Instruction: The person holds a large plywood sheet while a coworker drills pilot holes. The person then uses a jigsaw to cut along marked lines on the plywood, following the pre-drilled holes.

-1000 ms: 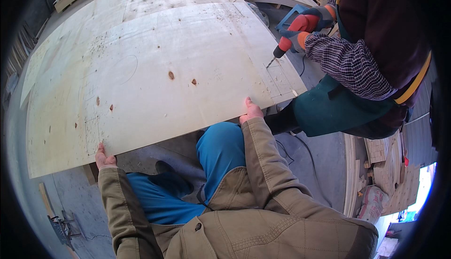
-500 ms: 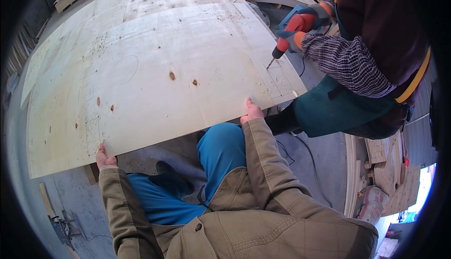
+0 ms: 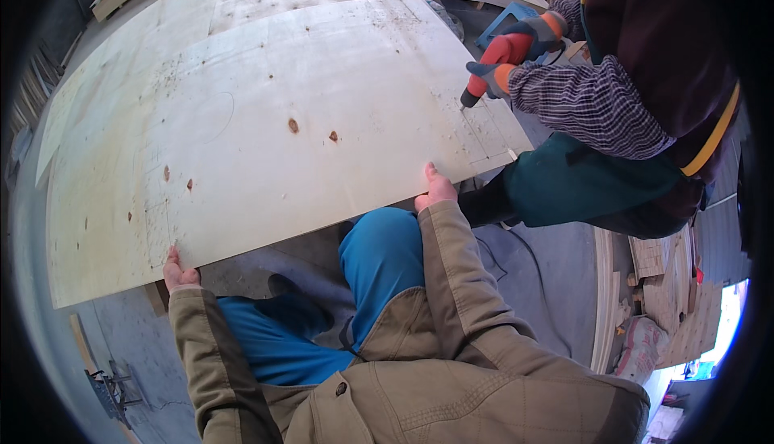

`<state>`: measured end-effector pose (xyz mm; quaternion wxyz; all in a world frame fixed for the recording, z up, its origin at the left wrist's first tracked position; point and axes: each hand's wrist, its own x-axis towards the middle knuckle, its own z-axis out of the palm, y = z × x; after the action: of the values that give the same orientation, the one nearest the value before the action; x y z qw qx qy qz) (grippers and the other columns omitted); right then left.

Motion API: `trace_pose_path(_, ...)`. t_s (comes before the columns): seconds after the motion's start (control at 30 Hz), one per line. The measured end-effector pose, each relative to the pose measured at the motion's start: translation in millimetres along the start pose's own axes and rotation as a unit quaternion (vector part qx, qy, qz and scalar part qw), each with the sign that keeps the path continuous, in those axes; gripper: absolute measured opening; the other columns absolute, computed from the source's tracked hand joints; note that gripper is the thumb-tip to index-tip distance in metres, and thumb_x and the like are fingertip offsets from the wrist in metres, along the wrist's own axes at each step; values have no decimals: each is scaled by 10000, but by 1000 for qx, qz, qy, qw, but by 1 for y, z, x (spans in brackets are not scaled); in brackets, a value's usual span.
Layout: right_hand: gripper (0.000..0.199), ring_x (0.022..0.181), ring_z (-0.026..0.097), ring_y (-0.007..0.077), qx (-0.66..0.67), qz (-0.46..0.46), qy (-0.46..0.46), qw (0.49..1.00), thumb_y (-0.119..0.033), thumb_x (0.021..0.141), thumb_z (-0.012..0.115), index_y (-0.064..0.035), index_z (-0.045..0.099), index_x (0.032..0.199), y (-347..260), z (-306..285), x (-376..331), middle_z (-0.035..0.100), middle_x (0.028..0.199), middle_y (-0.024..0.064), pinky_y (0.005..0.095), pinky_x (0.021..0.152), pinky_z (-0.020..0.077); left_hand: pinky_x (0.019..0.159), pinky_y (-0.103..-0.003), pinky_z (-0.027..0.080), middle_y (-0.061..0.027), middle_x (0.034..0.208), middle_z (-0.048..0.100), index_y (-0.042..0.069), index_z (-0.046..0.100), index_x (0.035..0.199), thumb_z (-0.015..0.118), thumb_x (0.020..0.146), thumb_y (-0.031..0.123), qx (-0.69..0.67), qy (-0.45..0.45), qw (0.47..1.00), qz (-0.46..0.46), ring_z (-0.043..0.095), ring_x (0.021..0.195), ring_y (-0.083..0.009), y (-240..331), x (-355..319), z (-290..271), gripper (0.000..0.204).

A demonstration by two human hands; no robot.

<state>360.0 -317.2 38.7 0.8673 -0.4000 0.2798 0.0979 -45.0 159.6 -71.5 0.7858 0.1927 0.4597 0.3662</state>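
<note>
A large pale plywood sheet [image 3: 266, 178] with knots and pencil marks spreads out before me. My left hand [image 3: 180, 271] grips its near edge towards the left, thumb on top and the other fingers out of sight beneath. Further right along that edge, my right hand [image 3: 436, 188] holds the sheet the same way. Beyond it, a co-worker in gloves presses a red power drill [image 3: 493, 68] down at the sheet's right end, close to pencilled lines. Most of the drill bit is hidden from view, its tip at the wood.
The co-worker's green apron [image 3: 556, 182] is close to the sheet's right corner. A cable [image 3: 538, 271] runs over the floor on my right, near stacked timber [image 3: 663, 271] and a sack [image 3: 642, 346]. A blue plastic crate [image 3: 501, 23] stands behind the drill. Metal tools [image 3: 114, 387] lie at lower left.
The co-worker's drill has moved down and slightly left, and its bit, visible before, has largely sunk into the sheet. My hands keep their places on the edge.
</note>
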Motion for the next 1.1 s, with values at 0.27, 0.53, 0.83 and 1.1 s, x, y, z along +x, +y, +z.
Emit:
trace_pose_path(0.27,430,1260,598,306,7,4,-27,1000,-104,1047,590,57,483,1431,-1,2,-5,589,1400,174,473,1099,502,949,-416,597,-118,1214,725,38,645,1289,616,1039,262,-7,-12,1000,8,709,1064,-271,-4,4,-3,336)
trace_pose_path(0.53,416,1266,589,313,27,8,-14,999,-94,1051,576,26,480,1438,1,1,2,582,1398,166,494,1123,484,937,-421,599,-115,1200,728,43,650,1279,624,1035,255,-4,-13,1000,-10,711,1051,-273,-1,5,-5,324)
trace_pose_path(0.83,417,1263,591,308,7,8,-21,1000,-99,1051,577,42,479,1431,2,-1,4,583,1396,171,489,1111,492,660,-318,617,-74,1142,746,84,672,1232,617,1037,301,24,-1,1000,-5,736,922,-232,-2,-5,6,297)
trace_pose_path(1.1,407,1256,595,302,4,8,-11,1000,-99,1051,578,47,485,1420,1,2,0,589,1382,168,481,1107,498,605,-307,607,-70,1138,749,80,664,1247,611,1039,292,28,14,999,-25,739,898,-222,3,-20,14,302)
